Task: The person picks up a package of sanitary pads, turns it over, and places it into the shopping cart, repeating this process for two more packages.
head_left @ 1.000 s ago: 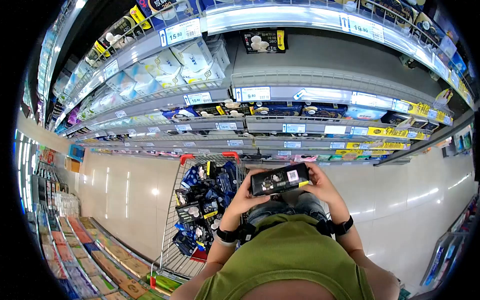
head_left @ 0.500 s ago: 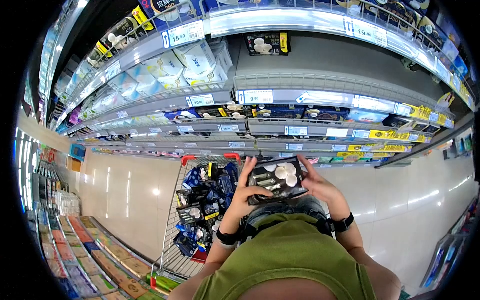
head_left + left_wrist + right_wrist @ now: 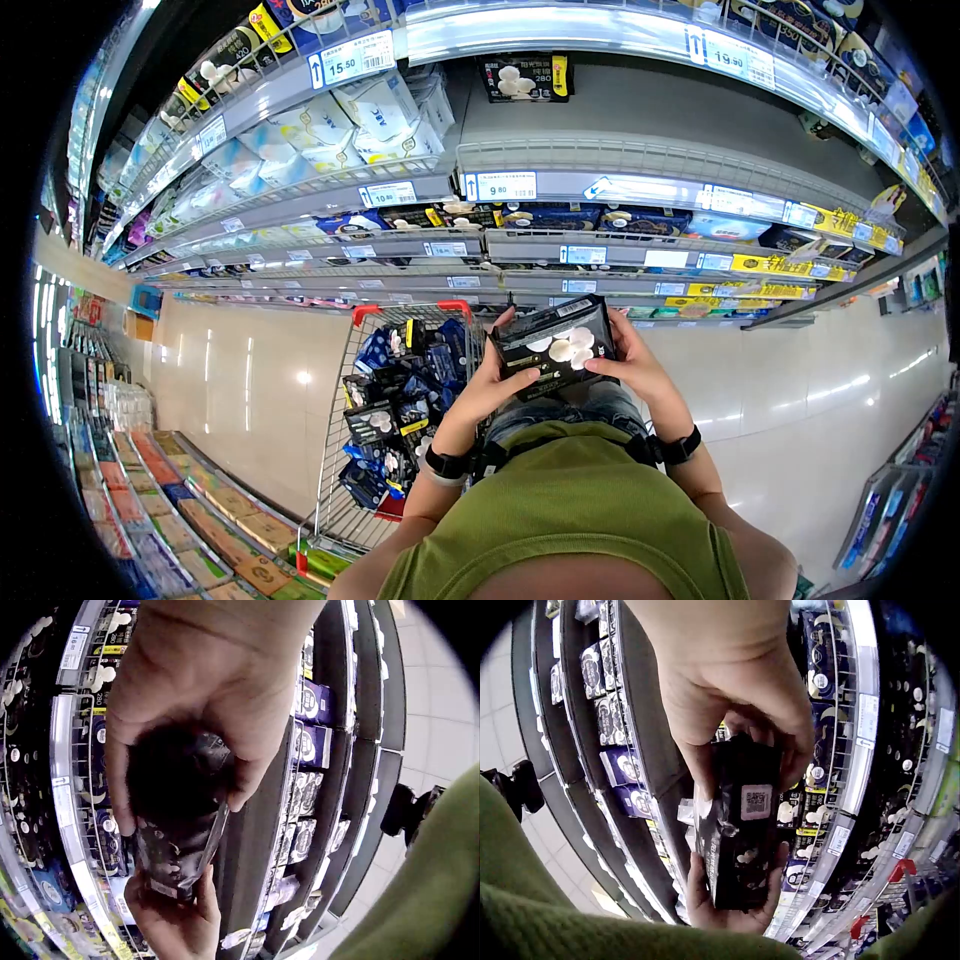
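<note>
Both hands hold a black pack of sanitary pads (image 3: 550, 345) with white cotton bolls printed on its face, in front of the body in the head view. My left hand (image 3: 490, 385) grips its left end, thumb over the printed face. At the other end my right hand (image 3: 637, 365) has its thumb on the front and fingers behind. The left wrist view shows the dark pack (image 3: 176, 847) between the hands, its near end in shadow. A QR code marks the side of the pack (image 3: 742, 844) in the right wrist view.
A shopping cart (image 3: 335, 470) with several black and blue packs stands left of the body. Ahead runs a tiered shelf (image 3: 640, 110) with wire fronts and price tags; one black pack (image 3: 523, 78) sits on it. Low bins (image 3: 190, 500) of packets line the lower left.
The pack has been turned in the hands: its QR-code side faced up, now its printed cotton face does. The hands have shifted their hold along its ends. The cart stays alongside.
</note>
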Action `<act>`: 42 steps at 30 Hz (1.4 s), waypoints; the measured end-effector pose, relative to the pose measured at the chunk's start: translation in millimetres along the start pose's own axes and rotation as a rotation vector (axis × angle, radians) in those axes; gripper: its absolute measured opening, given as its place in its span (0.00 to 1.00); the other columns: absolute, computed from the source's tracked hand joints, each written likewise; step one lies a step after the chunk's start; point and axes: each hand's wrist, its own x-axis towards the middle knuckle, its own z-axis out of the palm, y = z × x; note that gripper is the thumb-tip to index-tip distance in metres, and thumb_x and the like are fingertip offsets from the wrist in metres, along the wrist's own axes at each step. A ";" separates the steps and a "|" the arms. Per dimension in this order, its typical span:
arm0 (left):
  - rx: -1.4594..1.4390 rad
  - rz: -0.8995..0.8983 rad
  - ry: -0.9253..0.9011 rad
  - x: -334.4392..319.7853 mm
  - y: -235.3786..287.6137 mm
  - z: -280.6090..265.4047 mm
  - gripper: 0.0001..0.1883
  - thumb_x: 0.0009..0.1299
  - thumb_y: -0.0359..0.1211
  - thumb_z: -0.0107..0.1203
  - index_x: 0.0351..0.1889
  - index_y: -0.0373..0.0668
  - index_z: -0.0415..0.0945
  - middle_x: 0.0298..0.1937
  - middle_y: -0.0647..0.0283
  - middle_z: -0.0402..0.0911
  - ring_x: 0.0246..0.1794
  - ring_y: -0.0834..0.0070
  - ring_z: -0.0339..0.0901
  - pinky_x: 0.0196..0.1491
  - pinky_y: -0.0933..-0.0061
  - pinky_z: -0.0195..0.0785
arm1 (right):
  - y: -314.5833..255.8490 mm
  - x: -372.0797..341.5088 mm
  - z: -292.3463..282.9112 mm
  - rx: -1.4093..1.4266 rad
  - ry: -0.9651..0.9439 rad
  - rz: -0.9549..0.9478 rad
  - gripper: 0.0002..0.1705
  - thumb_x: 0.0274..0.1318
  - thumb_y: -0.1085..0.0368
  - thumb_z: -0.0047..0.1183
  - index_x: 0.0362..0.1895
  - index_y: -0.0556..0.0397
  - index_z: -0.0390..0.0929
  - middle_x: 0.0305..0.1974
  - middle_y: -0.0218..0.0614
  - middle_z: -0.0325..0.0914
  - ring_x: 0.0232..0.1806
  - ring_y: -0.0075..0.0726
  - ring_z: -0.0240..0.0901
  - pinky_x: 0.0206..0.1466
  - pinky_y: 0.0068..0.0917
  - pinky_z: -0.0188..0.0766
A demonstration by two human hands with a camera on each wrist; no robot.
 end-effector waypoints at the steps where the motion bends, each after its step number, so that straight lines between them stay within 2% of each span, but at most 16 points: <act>1: -0.001 -0.002 0.001 0.3 0.5 0.4 0.36 0.57 0.30 0.51 0.59 0.45 0.39 0.55 0.61 0.54 0.54 0.74 0.53 0.54 0.74 0.48 | 2.1 -0.3 -0.1 0.001 0.000 0.003 0.42 0.34 0.74 0.55 0.56 0.57 0.47 0.50 0.37 0.58 0.51 0.30 0.54 0.53 0.24 0.50; 3: -0.053 -0.053 0.053 0.9 1.3 1.5 0.38 0.54 0.23 0.52 0.59 0.45 0.40 0.53 0.61 0.55 0.51 0.75 0.56 0.52 0.76 0.51 | 4.8 -1.4 -0.1 -0.037 0.009 -0.058 0.41 0.36 0.71 0.57 0.55 0.57 0.48 0.48 0.38 0.60 0.50 0.29 0.56 0.51 0.23 0.52; 12: -0.090 -0.064 0.064 1.8 2.5 6.5 0.37 0.54 0.24 0.52 0.58 0.45 0.42 0.52 0.61 0.58 0.51 0.76 0.57 0.51 0.75 0.51 | -2.6 -12.2 -3.3 0.009 0.067 0.071 0.33 0.48 0.65 0.45 0.57 0.56 0.45 0.53 0.38 0.55 0.51 0.29 0.54 0.52 0.22 0.50; 17: -0.092 -0.078 0.054 1.3 2.1 8.1 0.36 0.54 0.25 0.52 0.58 0.44 0.43 0.52 0.60 0.58 0.51 0.75 0.57 0.51 0.75 0.51 | 0.8 -16.8 -5.6 0.006 0.077 0.022 0.33 0.48 0.65 0.45 0.57 0.56 0.46 0.51 0.37 0.58 0.50 0.27 0.55 0.50 0.21 0.53; 20: -0.048 -0.045 0.049 -2.7 -1.5 8.0 0.31 0.59 0.33 0.48 0.58 0.44 0.44 0.53 0.61 0.57 0.52 0.75 0.55 0.52 0.74 0.49 | 0.9 -17.6 -8.2 0.000 0.020 0.037 0.32 0.47 0.66 0.46 0.56 0.57 0.47 0.48 0.36 0.60 0.47 0.26 0.58 0.47 0.20 0.56; 22: -0.271 -0.096 0.100 -3.8 -7.6 4.6 0.28 0.63 0.45 0.40 0.57 0.44 0.47 0.53 0.62 0.57 0.53 0.74 0.55 0.54 0.72 0.48 | 2.7 -15.9 -10.4 0.002 -0.033 0.062 0.32 0.46 0.67 0.47 0.55 0.57 0.49 0.47 0.34 0.61 0.45 0.25 0.59 0.45 0.20 0.58; 25: -0.307 -0.158 0.108 -9.4 -18.4 -3.5 0.30 0.63 0.53 0.31 0.56 0.44 0.49 0.54 0.63 0.58 0.54 0.73 0.54 0.55 0.71 0.45 | 1.8 -14.4 -9.0 0.056 -0.100 0.081 0.31 0.43 0.70 0.50 0.53 0.57 0.53 0.44 0.32 0.63 0.43 0.24 0.61 0.43 0.19 0.59; 26: -0.298 -0.039 0.010 -7.0 -18.8 -4.5 0.31 0.62 0.55 0.30 0.55 0.41 0.51 0.55 0.61 0.57 0.55 0.72 0.54 0.56 0.70 0.43 | -0.8 -15.4 -5.1 0.067 -0.077 0.084 0.30 0.41 0.70 0.52 0.51 0.57 0.55 0.43 0.31 0.63 0.43 0.24 0.61 0.44 0.19 0.59; 29: -0.135 0.075 -0.126 -3.7 -12.0 -10.6 0.32 0.62 0.54 0.29 0.55 0.38 0.51 0.55 0.60 0.57 0.55 0.71 0.54 0.57 0.71 0.42 | 7.8 -13.4 -7.9 0.001 -0.109 0.025 0.29 0.37 0.73 0.54 0.48 0.55 0.59 0.45 0.33 0.63 0.48 0.28 0.58 0.49 0.25 0.56; 31: -0.072 0.084 -0.067 -3.9 -11.1 -7.1 0.33 0.62 0.54 0.29 0.55 0.35 0.51 0.55 0.58 0.56 0.56 0.70 0.53 0.57 0.70 0.41 | 4.2 -10.5 -2.5 -0.131 -0.226 -0.199 0.25 0.36 0.75 0.52 0.45 0.53 0.62 0.48 0.37 0.62 0.53 0.34 0.54 0.53 0.29 0.52; 33: -0.007 0.086 0.121 -1.1 -11.0 -5.9 0.31 0.62 0.54 0.30 0.55 0.40 0.52 0.55 0.57 0.57 0.56 0.68 0.52 0.56 0.68 0.46 | 1.9 -10.8 2.6 -0.147 -0.182 -0.204 0.21 0.35 0.78 0.50 0.40 0.51 0.66 0.50 0.39 0.60 0.57 0.40 0.50 0.55 0.32 0.50; 35: -0.068 0.020 0.123 -3.0 -8.0 -6.4 0.30 0.62 0.52 0.34 0.56 0.44 0.50 0.56 0.58 0.53 0.57 0.68 0.50 0.56 0.66 0.45 | -0.5 -8.6 2.8 -0.349 -0.137 -0.376 0.20 0.33 0.80 0.48 0.36 0.49 0.68 0.50 0.37 0.61 0.57 0.43 0.48 0.57 0.36 0.46; 37: -0.307 -0.124 0.121 -3.1 3.5 1.5 0.30 0.60 0.51 0.39 0.58 0.49 0.48 0.59 0.60 0.48 0.58 0.67 0.48 0.56 0.66 0.44 | -2.3 -7.6 -0.6 -0.416 -0.110 -0.393 0.20 0.31 0.81 0.47 0.34 0.48 0.69 0.50 0.36 0.62 0.58 0.46 0.46 0.58 0.38 0.42; 38: -0.385 -0.238 0.120 -7.2 19.6 8.1 0.31 0.59 0.45 0.46 0.58 0.51 0.46 0.61 0.63 0.42 0.58 0.66 0.46 0.56 0.68 0.44 | -2.1 -7.4 -4.2 -0.551 -0.090 -0.457 0.21 0.31 0.82 0.45 0.35 0.48 0.69 0.51 0.36 0.61 0.58 0.46 0.45 0.58 0.39 0.41; 41: -0.124 -0.153 0.106 -8.4 4.4 4.9 0.34 0.56 0.37 0.51 0.59 0.52 0.44 0.61 0.63 0.39 0.58 0.66 0.46 0.55 0.70 0.44 | -2.9 -7.7 -4.6 -0.709 -0.009 -0.541 0.25 0.32 0.84 0.40 0.38 0.47 0.69 0.52 0.37 0.58 0.59 0.45 0.44 0.58 0.38 0.41; 42: -0.171 -0.152 0.118 -7.0 5.9 5.7 0.40 0.52 0.25 0.54 0.59 0.49 0.39 0.56 0.60 0.51 0.56 0.72 0.50 0.55 0.74 0.45 | -3.0 -8.9 -3.3 -0.729 0.051 -0.560 0.27 0.33 0.85 0.37 0.41 0.47 0.68 0.54 0.37 0.56 0.59 0.44 0.43 0.58 0.38 0.42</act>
